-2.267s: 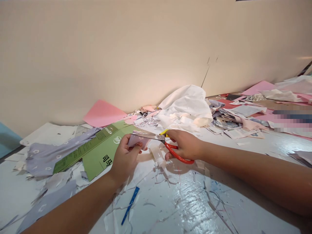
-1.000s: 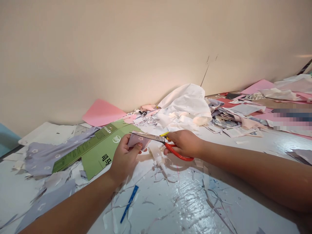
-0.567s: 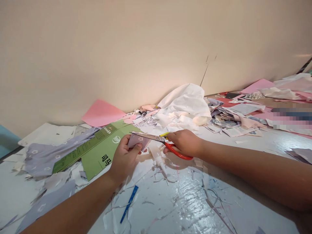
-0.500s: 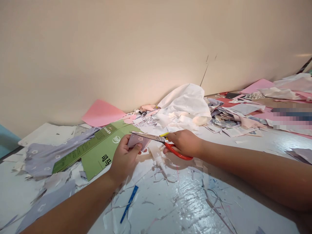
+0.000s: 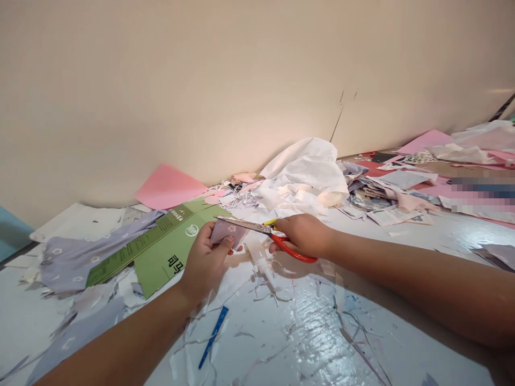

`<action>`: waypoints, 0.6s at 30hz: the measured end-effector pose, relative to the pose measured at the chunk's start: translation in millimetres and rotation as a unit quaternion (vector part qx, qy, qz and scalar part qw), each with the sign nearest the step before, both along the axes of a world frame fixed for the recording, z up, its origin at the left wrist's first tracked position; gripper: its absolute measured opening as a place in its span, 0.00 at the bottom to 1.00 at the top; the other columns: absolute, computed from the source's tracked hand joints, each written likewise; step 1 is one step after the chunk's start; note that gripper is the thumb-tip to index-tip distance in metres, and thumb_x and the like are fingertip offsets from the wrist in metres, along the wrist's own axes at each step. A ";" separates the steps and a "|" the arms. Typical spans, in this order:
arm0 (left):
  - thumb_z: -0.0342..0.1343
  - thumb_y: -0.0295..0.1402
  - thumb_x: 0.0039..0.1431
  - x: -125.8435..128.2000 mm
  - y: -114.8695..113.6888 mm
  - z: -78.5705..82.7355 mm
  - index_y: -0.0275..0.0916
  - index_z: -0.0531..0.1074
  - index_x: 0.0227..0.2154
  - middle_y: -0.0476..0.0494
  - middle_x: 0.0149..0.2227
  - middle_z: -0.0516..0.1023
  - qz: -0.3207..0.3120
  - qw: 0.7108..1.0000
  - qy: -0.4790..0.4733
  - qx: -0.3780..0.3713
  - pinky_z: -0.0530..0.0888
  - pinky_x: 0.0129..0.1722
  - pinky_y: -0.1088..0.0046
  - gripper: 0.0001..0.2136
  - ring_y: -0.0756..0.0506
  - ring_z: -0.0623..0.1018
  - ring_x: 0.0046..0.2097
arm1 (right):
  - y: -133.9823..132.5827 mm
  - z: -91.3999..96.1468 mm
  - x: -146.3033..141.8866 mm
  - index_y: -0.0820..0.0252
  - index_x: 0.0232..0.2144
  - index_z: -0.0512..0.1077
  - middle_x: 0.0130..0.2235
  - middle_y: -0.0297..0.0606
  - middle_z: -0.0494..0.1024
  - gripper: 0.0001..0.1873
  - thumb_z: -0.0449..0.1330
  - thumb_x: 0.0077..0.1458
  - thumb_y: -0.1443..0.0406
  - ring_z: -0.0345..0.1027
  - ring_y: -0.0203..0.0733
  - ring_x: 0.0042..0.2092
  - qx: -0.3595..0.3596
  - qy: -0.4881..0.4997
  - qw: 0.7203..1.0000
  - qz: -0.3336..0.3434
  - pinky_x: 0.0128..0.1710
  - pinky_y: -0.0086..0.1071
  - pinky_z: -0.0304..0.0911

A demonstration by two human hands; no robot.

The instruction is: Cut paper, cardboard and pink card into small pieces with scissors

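many paper scraps [image 5: 243, 201] and a green carton [image 5: 161, 252] lie by the left hand [image 5: 205, 262].

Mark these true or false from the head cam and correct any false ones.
1. The right hand grips the red-handled scissors. True.
2. The left hand holds the green printed card. False: it holds a lilac paper piece, and the card lies on the table beside it.
3. The blue ruler lies against the wall. False: it lies on the table, nearer the person, below the left hand.
4. A pink sheet rests against the wall. True.
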State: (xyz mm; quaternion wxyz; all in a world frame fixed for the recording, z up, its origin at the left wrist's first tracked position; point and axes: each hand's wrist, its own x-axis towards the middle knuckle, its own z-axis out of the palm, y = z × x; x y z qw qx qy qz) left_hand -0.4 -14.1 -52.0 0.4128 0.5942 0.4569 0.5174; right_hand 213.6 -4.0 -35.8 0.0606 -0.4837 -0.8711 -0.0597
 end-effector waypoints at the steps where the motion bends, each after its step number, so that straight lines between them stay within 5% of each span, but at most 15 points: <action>1: 0.55 0.34 0.49 0.0 0.4 0.4 0.41 0.64 0.34 0.53 0.28 0.71 0.002 1.000 0.004 -0.003 0.68 0.30 0.76 0.09 0.52 0.72 0.28 | -0.3 0.0 -0.4 0.62 0.30 0.66 0.29 0.43 0.74 0.20 0.45 0.55 0.53 0.66 0.42 0.28 -0.005 0.007 1.000 0.007 0.23 0.28 0.46; 9: 0.54 0.34 0.50 -1.1 -1.8 0.1 0.40 0.63 0.32 0.53 0.27 0.70 0.020 0.999 0.048 0.001 0.67 0.29 0.76 0.08 0.52 0.70 0.27 | -5.1 -0.7 -1.4 0.64 0.33 0.65 0.34 0.45 0.71 0.24 0.48 0.51 0.48 0.65 0.44 0.35 -0.020 0.074 0.996 0.043 0.30 0.31 0.55; 18: 0.54 0.34 0.49 3.3 -3.1 1.8 0.41 0.63 0.34 0.54 0.27 0.71 0.010 0.999 0.041 -0.014 0.67 0.29 0.77 0.09 0.52 0.72 0.27 | -6.2 4.0 -2.2 0.63 0.32 0.65 0.32 0.44 0.71 0.28 0.43 0.51 0.44 0.65 0.44 0.33 -0.039 0.059 0.997 0.042 0.27 0.31 0.54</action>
